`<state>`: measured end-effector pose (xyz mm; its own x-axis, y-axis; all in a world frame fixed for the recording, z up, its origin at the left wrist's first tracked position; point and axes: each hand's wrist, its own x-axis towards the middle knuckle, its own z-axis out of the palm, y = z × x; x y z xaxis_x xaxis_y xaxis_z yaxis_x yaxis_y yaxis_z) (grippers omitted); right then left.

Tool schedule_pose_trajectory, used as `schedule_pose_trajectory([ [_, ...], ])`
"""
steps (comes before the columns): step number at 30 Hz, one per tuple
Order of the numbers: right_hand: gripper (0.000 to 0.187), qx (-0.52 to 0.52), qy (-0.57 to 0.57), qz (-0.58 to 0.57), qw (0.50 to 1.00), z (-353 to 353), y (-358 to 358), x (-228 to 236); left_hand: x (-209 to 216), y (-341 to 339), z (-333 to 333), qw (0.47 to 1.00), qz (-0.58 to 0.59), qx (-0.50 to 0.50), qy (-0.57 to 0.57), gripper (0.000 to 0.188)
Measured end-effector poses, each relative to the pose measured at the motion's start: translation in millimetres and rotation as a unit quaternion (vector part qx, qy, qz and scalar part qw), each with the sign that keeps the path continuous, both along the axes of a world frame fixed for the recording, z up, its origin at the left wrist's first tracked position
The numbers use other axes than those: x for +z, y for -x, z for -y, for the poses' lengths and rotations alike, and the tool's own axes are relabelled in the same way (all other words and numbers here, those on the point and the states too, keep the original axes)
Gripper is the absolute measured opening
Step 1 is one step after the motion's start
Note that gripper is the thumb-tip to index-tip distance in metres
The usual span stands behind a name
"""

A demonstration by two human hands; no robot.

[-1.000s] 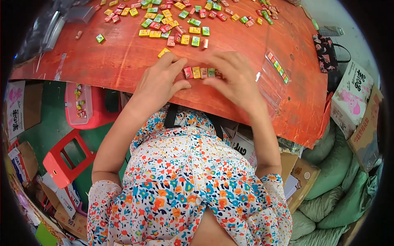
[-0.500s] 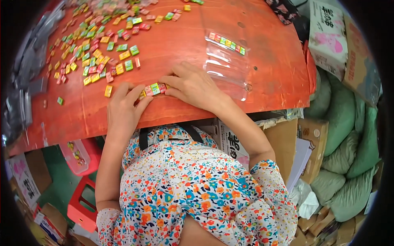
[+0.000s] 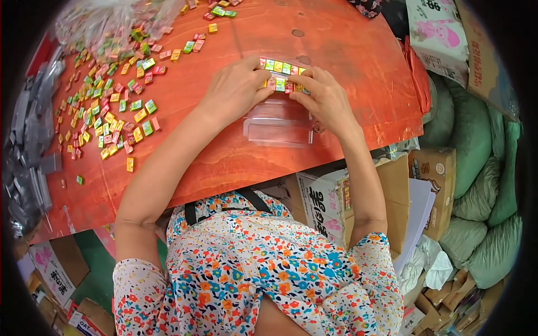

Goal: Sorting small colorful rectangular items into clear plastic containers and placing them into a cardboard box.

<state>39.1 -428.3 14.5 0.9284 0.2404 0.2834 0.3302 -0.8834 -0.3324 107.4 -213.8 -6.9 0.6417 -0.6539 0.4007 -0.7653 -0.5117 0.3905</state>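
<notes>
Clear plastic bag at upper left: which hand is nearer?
Left. The left hand is to the lower right of the clear plastic bag; the right hand is farther right, beyond the left.

A reddish table (image 3: 386, 84) stands over green floor (image 3: 106, 280) beside stuffed green sacks (image 3: 471, 151).

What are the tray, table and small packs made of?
Tray: probably clear, glossy plastic; red shows through, edges glint.
Table: likely wood, painted or stained red, slight sheen; streaks and knot-like spots.
Small packs: perhaps printed card or film; bright colour blocks, too small to tell.
</notes>
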Motion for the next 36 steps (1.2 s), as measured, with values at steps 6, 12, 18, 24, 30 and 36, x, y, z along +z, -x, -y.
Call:
schedule_pose_trajectory([
  [6,0.032,-0.007,-0.043,-0.049,0.998,14.3,-0.2,-12.9,-13.4,-6.5,3.7,0.998,-0.045,-0.031,-0.006,0.026],
  [12,0.037,-0.039,-0.019,0.003,0.999,21.0,13.2,-19.9,-25.3,3.6,-14.4,0.996,0.079,-0.033,0.012,0.054],
  [18,0.066,0.066,0.104,-0.061,0.991,4.4,20.3,-28.4,-29.9,17.9,-16.1,0.989,0.074,-0.041,-0.124,0.083],
  [24,0.064,0.053,0.139,-0.096,0.984,-0.3,23.5,-22.6,-31.4,25.9,-22.7,0.991,0.038,-0.019,-0.126,0.088],
  [30,0.057,0.058,0.175,-0.090,0.979,-42.2,-4.7,9.0,-8.8,62.8,-97.4,0.981,0.069,0.156,-0.093,0.074],
  [36,0.053,0.237,0.079,-0.035,0.968,-157.9,-44.1,-3.6,-13.2,100.3,-195.7,0.913,0.013,0.367,-0.179,0.075],
])
